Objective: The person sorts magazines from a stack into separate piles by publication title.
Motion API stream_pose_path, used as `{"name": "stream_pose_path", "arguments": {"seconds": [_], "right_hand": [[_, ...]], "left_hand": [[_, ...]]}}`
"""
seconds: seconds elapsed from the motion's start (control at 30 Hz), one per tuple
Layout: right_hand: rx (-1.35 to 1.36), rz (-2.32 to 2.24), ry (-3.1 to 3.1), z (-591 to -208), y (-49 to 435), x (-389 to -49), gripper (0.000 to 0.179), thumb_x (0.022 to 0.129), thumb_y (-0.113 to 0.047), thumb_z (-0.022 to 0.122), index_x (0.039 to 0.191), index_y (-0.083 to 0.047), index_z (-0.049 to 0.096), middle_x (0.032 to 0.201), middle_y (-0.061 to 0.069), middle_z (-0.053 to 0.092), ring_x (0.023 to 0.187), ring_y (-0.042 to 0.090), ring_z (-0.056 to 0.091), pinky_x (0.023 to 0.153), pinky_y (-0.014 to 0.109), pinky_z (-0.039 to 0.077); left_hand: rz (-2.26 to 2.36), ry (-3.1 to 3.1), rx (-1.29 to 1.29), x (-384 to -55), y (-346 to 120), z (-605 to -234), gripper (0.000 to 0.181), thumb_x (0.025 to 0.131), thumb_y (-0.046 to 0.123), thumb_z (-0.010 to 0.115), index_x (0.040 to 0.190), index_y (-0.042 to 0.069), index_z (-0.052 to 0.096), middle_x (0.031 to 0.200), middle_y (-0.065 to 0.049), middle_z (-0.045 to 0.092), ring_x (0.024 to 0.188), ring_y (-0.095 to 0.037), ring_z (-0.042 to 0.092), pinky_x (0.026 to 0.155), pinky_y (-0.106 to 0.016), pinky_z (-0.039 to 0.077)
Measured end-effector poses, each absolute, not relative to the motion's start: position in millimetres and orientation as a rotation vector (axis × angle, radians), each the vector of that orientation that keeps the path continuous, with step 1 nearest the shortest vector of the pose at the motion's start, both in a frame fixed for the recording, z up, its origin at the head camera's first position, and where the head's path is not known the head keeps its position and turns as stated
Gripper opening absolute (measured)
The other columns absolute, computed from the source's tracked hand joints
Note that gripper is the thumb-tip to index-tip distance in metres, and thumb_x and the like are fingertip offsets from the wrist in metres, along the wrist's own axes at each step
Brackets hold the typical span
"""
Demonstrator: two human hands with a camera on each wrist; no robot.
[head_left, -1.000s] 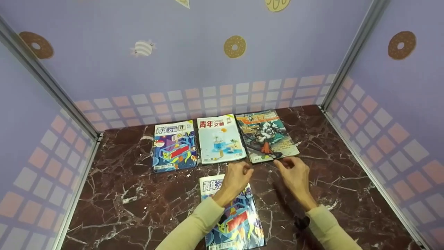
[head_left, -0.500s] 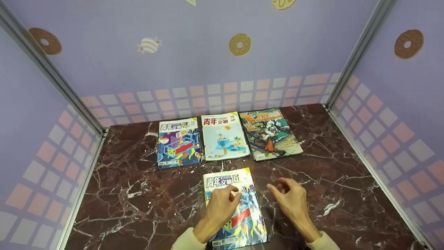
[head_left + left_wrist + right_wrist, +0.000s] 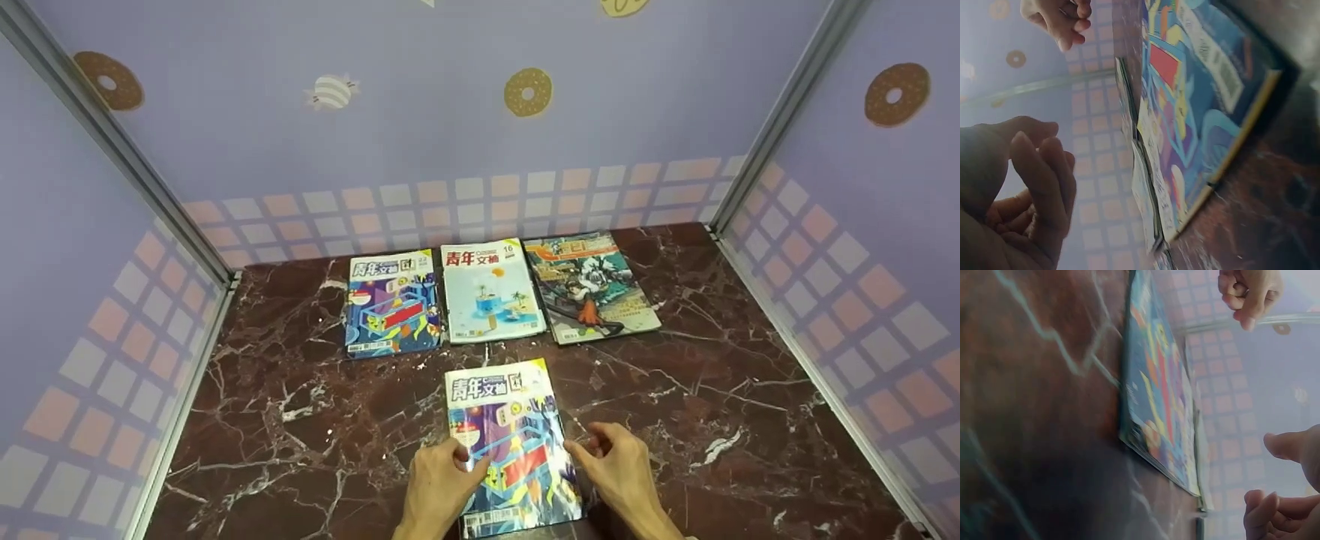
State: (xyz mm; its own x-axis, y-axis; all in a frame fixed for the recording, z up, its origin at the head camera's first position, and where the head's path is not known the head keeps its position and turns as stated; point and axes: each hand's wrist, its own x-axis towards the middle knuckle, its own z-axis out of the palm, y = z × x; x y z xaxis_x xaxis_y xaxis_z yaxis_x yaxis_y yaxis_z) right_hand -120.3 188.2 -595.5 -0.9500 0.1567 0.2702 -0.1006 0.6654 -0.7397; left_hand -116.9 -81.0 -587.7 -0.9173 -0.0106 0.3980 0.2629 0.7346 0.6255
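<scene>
A blue magazine (image 3: 517, 450) with a white title band and a red box on its cover lies flat near the front. My left hand (image 3: 435, 480) overlaps its left edge in the head view, fingers loosely bent. Beside its right edge, my right hand (image 3: 621, 469) has thumb and fingers apart, nothing between them. The left wrist view has the left hand (image 3: 1033, 185) hovering above the magazine (image 3: 1207, 73). From the right wrist, the right hand (image 3: 1289, 489) also appears above the magazine (image 3: 1157, 382), off to one side.
Three more stand in a row at the back: a matching blue magazine (image 3: 396, 307), a white one with a beach picture (image 3: 491, 300) and a green comic-style one (image 3: 592, 292). The dark red marble tabletop (image 3: 315, 450) is bounded by lilac panels (image 3: 420, 150).
Both hands have drawn back from the far row towards the front magazine's sides, uncovering most of its cover. No magazine has visibly shifted on the table; the head view has moved slightly.
</scene>
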Motion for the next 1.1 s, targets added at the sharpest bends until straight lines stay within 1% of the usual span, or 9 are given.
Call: {"name": "stream_pose_path", "arguments": {"seconds": [0.1,0.27,0.4,0.47,0.53,0.77,0.83,0.9,1.1], "right_hand": [[-0.007,1.109,-2.6,-598.8,187.0,-116.0,0.041,0.08,-0.027,0.098,0.102,0.003,0.08,0.078,0.002,0.073,0.067,0.003,0.06,0.063,0.024,0.055],[0.007,1.057,-2.671,-605.4,183.7,-108.8,0.036,0.08,-0.031,0.098,0.094,-0.003,0.079,0.073,-0.001,0.07,0.065,-0.001,0.056,0.063,0.026,0.054],[-0.066,1.07,-2.753,-607.9,181.6,-102.8,0.033,0.081,-0.032,0.097,0.089,-0.008,0.075,0.073,-0.002,0.067,0.064,0.001,0.053,0.064,0.026,0.051],[-0.107,1.066,-2.805,-608.0,181.5,-99.8,0.033,0.082,-0.033,0.096,0.087,-0.009,0.074,0.073,-0.003,0.065,0.064,0.003,0.053,0.063,0.027,0.049],[-0.141,1.068,-2.848,-609.3,181.0,-97.1,0.034,0.082,-0.034,0.096,0.087,-0.009,0.074,0.074,-0.003,0.065,0.065,0.005,0.054,0.063,0.028,0.049],[-0.205,1.132,-2.923,-637.3,183.6,-97.1,0.037,0.08,-0.041,0.096,0.093,-0.009,0.081,0.072,-0.006,0.068,0.065,0.006,0.059,0.063,0.031,0.051],[-0.184,1.131,-2.903,-644.3,184.5,-95.7,0.037,0.079,-0.04,0.096,0.092,-0.009,0.081,0.069,-0.007,0.067,0.062,0.004,0.058,0.06,0.03,0.049],[-0.171,1.155,-2.889,-631.6,181.0,-91.0,0.035,0.079,-0.036,0.096,0.092,-0.007,0.082,0.069,-0.006,0.068,0.063,0.006,0.058,0.06,0.031,0.049],[-0.239,1.15,-2.949,-619.3,175.6,-91.3,0.029,0.083,-0.037,0.094,0.094,-0.012,0.084,0.067,-0.008,0.066,0.062,0.005,0.056,0.061,0.027,0.046]], "left_hand": [[-0.942,-2.591,-0.063,-113.0,-86.4,-596.8,0.037,0.071,0.026,0.098,0.065,0.007,0.067,0.055,-0.004,0.066,0.049,-0.012,0.056,0.049,-0.036,0.05],[-0.943,-2.756,0.172,-105.5,-94.9,-605.0,0.037,0.072,0.029,0.097,0.067,0.006,0.069,0.061,-0.006,0.067,0.054,-0.02,0.06,0.053,-0.042,0.053],[-1.028,-2.938,0.337,-102.3,-99.8,-618.4,0.042,0.077,0.035,0.095,0.066,0.011,0.063,0.059,0.0,0.057,0.055,-0.018,0.054,0.056,-0.038,0.048],[-1.065,-3.014,0.397,-103.3,-101.7,-632.8,0.049,0.079,0.039,0.093,0.061,0.016,0.053,0.056,0.005,0.044,0.052,-0.015,0.043,0.055,-0.033,0.04],[-1.087,-3.061,0.432,-103.2,-103.3,-647.3,0.052,0.081,0.042,0.092,0.06,0.019,0.05,0.056,0.007,0.04,0.052,-0.012,0.039,0.056,-0.03,0.036],[-1.155,-3.063,0.416,-101.4,-104.5,-671.3,0.041,0.082,0.044,0.091,0.063,0.018,0.066,0.059,0.004,0.061,0.053,-0.014,0.057,0.056,-0.032,0.049],[-1.155,-3.043,0.433,-98.4,-101.2,-671.7,0.041,0.081,0.043,0.091,0.06,0.02,0.064,0.057,0.006,0.06,0.052,-0.013,0.055,0.055,-0.032,0.047],[-1.141,-3.023,0.443,-95.3,-97.6,-672.5,0.043,0.081,0.043,0.092,0.058,0.022,0.062,0.055,0.008,0.057,0.051,-0.012,0.054,0.055,-0.031,0.047],[-1.149,-2.968,0.487,-90.1,-88.0,-658.1,0.054,0.08,0.036,0.094,0.055,0.026,0.047,0.052,0.011,0.04,0.048,-0.011,0.042,0.055,-0.027,0.038]]}}
